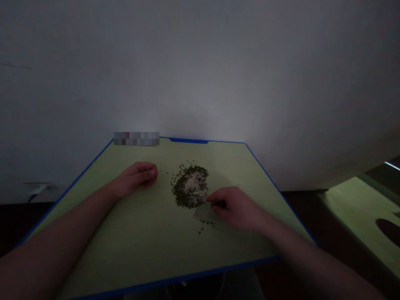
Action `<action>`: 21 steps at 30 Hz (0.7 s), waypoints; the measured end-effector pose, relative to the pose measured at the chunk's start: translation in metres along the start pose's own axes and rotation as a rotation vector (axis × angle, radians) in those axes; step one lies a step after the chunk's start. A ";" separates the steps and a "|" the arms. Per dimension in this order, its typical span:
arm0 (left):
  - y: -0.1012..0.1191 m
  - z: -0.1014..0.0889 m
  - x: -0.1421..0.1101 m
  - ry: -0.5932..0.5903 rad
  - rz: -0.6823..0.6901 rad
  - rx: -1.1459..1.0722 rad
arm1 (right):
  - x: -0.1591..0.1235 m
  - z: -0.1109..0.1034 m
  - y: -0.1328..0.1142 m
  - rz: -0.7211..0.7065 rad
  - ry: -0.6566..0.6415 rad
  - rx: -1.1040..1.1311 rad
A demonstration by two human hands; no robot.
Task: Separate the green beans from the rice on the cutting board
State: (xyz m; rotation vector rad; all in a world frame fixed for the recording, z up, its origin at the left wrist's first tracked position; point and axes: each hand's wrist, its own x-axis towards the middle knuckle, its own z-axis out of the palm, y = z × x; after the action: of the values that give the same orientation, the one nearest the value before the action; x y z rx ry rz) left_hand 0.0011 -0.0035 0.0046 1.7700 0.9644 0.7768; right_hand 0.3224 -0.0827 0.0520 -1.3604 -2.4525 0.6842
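A heap of small dark green grains, like mung beans, lies mid-table, with a patch of pale grains [191,183] over its middle. The green grains [180,193] spread around the edge, and some are scattered loose. My right hand [236,207] is at the heap's near right side, fingers bent in a pinch and index fingertip at the grains. What is between the fingers is too dark to make out. Under this hand lies a thin clear plastic sheet or bag [201,211], partly covered. To the left of the heap my left hand [137,178] rests closed on the table, no object visible in it.
The pale yellow table [137,246] has a blue edge and stands against a grey wall [200,71]. A blurred-out strip [136,138] sits at its back left corner. Another pale surface with a dark round hole [389,231] is at the right. A socket with a plug [37,191] is on the left wall.
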 end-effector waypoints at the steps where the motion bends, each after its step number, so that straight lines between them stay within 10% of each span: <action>1: 0.000 0.000 0.000 -0.002 -0.004 -0.004 | -0.002 0.001 -0.002 -0.007 -0.015 -0.003; 21: -0.002 0.000 -0.001 -0.006 -0.002 -0.013 | -0.047 0.019 -0.024 0.077 -0.164 0.146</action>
State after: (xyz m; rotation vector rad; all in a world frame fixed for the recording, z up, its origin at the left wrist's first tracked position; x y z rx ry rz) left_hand -0.0002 -0.0034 0.0027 1.7590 0.9549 0.7750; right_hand 0.3214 -0.1383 0.0486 -1.3988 -2.4265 1.0100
